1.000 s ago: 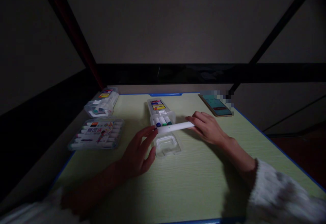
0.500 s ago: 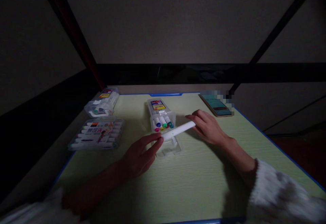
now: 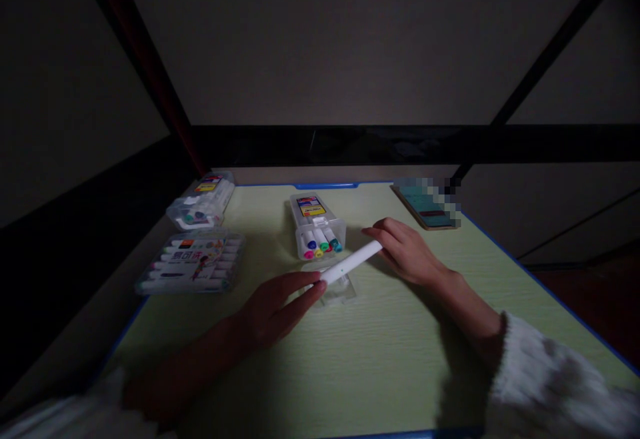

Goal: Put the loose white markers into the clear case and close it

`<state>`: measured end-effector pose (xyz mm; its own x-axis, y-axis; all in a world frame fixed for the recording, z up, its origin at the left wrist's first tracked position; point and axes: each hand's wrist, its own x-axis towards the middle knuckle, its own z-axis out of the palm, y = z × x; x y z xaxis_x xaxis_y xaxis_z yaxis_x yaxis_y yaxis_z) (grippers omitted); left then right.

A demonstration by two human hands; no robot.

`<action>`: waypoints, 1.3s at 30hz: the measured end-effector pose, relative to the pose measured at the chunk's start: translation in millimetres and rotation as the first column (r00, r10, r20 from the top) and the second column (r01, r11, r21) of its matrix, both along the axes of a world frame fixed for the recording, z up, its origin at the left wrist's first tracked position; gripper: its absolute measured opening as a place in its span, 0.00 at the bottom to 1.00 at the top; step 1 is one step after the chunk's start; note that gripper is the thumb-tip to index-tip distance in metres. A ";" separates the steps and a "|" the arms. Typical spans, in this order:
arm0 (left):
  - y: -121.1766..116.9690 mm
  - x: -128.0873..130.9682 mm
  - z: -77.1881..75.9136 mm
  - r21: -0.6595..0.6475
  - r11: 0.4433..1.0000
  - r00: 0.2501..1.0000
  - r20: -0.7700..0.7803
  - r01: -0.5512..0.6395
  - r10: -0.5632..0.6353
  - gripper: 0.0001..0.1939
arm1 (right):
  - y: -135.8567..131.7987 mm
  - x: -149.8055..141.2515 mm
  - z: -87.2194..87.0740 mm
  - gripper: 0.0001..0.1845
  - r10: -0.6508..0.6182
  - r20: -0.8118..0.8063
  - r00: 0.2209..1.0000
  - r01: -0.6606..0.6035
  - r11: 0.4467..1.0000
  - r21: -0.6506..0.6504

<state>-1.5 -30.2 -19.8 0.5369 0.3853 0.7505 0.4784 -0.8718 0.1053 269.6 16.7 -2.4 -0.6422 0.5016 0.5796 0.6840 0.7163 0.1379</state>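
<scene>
One white marker (image 3: 351,263) is held in the air over the middle of the worktop (image 3: 395,366), between both hands. It is slanted, with its left end set toward the near edge and its right end toward the far edge; a small green mark is seen on its barrel. The left end is pinched by the fingers of the left hand (image 3: 273,309), with almost no gap left between them. The right end is gripped by the fingers of the right hand (image 3: 407,249), which are curled closed on it.

Just beyond the marker, a clear case (image 3: 299,220) is laid with its open end facing the near edge. Several markers (image 3: 323,242) are packed inside, and blue, green, teal, pink, yellow and red ends are shown. The clear lid (image 3: 346,298) is spread flat in front of that end, partly hidden by the left hand and the held marker.

By the left edge, a flat clear case (image 3: 193,262) filled with white markers is placed. Behind it, at the far left corner, another filled case (image 3: 201,202) is set. Near the far right corner, a phone (image 3: 423,204) is laid screen up, partly covered by pixelated blocks.
</scene>
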 end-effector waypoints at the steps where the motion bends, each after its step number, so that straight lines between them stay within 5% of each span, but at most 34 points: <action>1: 0.1 0.4 0.5 -0.018 1.000 1.000 0.004 -0.002 0.002 0.18 | -0.4 -0.2 0.3 0.15 0.001 0.001 1.000 -0.001 1.000 0.002; 10: -0.9 2.7 11.4 0.041 0.990 0.990 0.037 0.133 -0.135 0.15 | -0.8 -2.7 2.4 0.14 0.010 0.025 1.000 -0.010 1.000 0.004; 20: -0.9 3.2 13.3 -0.106 0.973 0.979 0.027 0.203 -0.201 0.16 | -3.9 -9.4 3.6 0.16 0.044 0.067 0.997 -0.046 0.999 0.023; 39: -3.8 -4.3 19.5 0.067 0.972 0.959 -0.196 0.224 -0.207 0.17 | -5.6 -15.3 1.1 0.17 0.083 0.075 0.994 -0.084 0.996 0.017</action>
